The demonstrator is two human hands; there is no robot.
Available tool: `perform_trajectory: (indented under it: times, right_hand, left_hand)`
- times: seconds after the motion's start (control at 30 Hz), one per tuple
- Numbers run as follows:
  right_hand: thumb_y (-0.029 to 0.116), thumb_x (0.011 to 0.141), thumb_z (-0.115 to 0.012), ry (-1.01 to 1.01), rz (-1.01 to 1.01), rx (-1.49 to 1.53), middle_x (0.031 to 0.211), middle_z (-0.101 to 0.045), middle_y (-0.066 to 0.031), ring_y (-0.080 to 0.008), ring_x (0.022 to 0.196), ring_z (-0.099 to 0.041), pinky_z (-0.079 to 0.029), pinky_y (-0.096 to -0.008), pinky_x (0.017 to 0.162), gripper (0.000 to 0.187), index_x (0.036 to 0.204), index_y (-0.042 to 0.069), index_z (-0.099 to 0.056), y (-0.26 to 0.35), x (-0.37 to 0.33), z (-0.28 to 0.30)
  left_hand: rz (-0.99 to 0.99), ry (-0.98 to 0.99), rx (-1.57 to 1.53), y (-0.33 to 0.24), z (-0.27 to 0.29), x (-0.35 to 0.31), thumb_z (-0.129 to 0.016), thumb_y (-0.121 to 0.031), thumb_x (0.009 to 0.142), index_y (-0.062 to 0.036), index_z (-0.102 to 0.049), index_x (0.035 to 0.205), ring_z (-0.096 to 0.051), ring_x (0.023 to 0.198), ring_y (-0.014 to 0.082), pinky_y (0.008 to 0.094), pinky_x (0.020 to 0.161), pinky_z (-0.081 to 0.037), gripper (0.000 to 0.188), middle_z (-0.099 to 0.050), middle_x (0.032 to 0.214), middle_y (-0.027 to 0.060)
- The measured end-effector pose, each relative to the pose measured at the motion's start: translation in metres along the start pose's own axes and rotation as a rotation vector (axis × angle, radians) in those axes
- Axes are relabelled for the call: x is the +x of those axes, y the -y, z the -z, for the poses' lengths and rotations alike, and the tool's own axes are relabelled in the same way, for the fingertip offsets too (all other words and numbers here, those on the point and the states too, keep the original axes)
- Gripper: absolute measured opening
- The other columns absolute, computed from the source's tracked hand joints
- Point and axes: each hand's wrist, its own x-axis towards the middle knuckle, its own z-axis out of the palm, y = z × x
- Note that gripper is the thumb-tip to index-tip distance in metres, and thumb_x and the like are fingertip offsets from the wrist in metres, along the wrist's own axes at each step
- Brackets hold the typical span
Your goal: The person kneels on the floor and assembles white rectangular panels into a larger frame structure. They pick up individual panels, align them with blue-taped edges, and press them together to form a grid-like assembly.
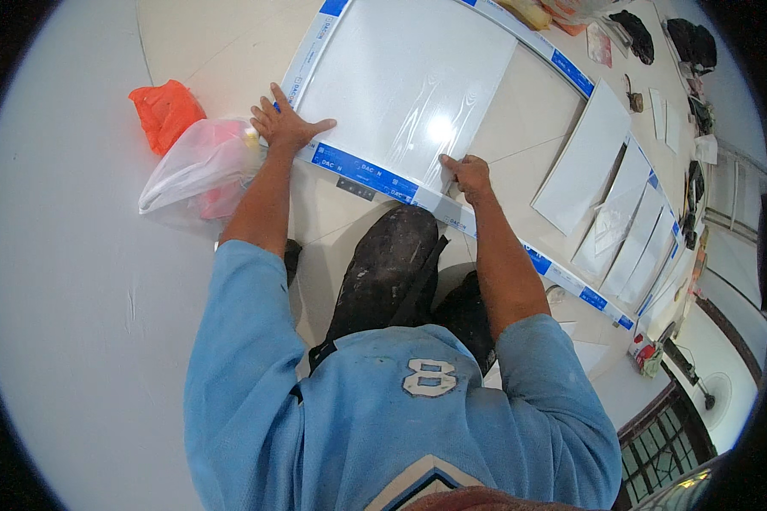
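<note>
A: Head view, looking straight down. What sits in the middle?

B: A large glossy white square floor tile wrapped in clear film with blue-and-white printed edge strips. It lies flat on the pale tiled floor, its near edge just beyond the person's dark, paint-flecked trousers.

A: And the hands?

B: The left hand lies flat on the tile's near-left corner, fingers spread wide, palm down on the edge strip. The right hand is at the tile's near-right corner, fingers curled narrow and pinched on the edge of the film or strip there; I cannot tell which of the two it grips.

A: What lies left of the tile?

B: A clear plastic bag with something pink inside, just beside the left hand, and a crumpled orange plastic bag a little further left of it.

A: And to the right?

B: A row of smaller white rectangular tile pieces leaning one against the next, well apart from the big tile, beyond a long blue-and-white strip running from the tile's near-right corner. Dark items lie past the tile's far-right side, too small to name.
</note>
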Motion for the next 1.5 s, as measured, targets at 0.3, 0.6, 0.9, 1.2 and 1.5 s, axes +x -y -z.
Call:
perform_trajectory:
  times: [0.3,0.6,0.9,1.2,1.5]
  right_hand:
    - [0.014,0.091,-0.084,0.038,0.027,0.270,0.071,-0.070,-0.0125,-0.0214,0.062,-0.073,-0.059,-0.0335,0.050,0.028,0.077,0.003,-0.062,-0.012,-0.001,-0.002]
    - [0.016,0.092,-0.083,0.005,0.058,0.268,0.072,-0.068,-0.0106,-0.0179,0.058,-0.068,-0.058,-0.0333,0.053,0.027,0.079,0.000,-0.065,-0.026,0.000,0.040]
    - [0.017,0.092,-0.084,-0.004,-0.098,0.307,0.076,-0.069,-0.0099,-0.0211,0.067,-0.073,-0.062,-0.0346,0.058,0.025,0.086,0.001,-0.066,-0.063,-0.012,0.088]
    - [0.015,0.093,-0.080,-0.183,0.012,0.261,0.069,-0.059,-0.0023,-0.0134,0.055,-0.055,-0.051,-0.0330,0.049,0.027,0.078,0.005,-0.060,-0.111,-0.001,0.174]
    - [0.018,0.095,-0.077,-0.188,0.143,0.197,0.069,-0.060,-0.0030,-0.0118,0.055,-0.056,-0.048,-0.0329,0.048,0.023,0.084,0.002,-0.065,-0.109,-0.013,0.177]
  left_hand:
    - [-0.012,-0.058,0.043,0.001,-0.002,0.001,-0.086,-0.084,0.056,-0.0127,0.003,0.170,-0.013,0.156,0.0570,0.0694,0.125,-0.010,0.161,-0.020,0.169,0.0310]
    - [-0.018,-0.078,0.031,-0.004,0.003,-0.002,-0.085,-0.086,0.055,-0.0141,0.001,0.171,-0.015,0.157,0.0543,0.0687,0.126,-0.011,0.161,-0.023,0.169,0.0307]
    - [-0.015,-0.015,0.091,0.003,-0.009,0.012,-0.083,-0.089,0.054,-0.0115,0.002,0.170,-0.015,0.157,0.0550,0.0709,0.124,-0.012,0.163,-0.020,0.169,0.0321]
    - [-0.067,-0.030,0.083,-0.004,0.000,0.004,-0.084,-0.084,0.060,-0.0113,0.005,0.170,-0.015,0.156,0.0566,0.0727,0.123,-0.016,0.159,-0.018,0.169,0.0352]
    - [-0.302,-0.277,0.164,-0.020,-0.014,-0.015,-0.085,-0.065,0.074,-0.0038,-0.022,0.166,-0.023,0.153,0.0565,0.0685,0.124,-0.020,0.128,-0.031,0.163,0.0363]
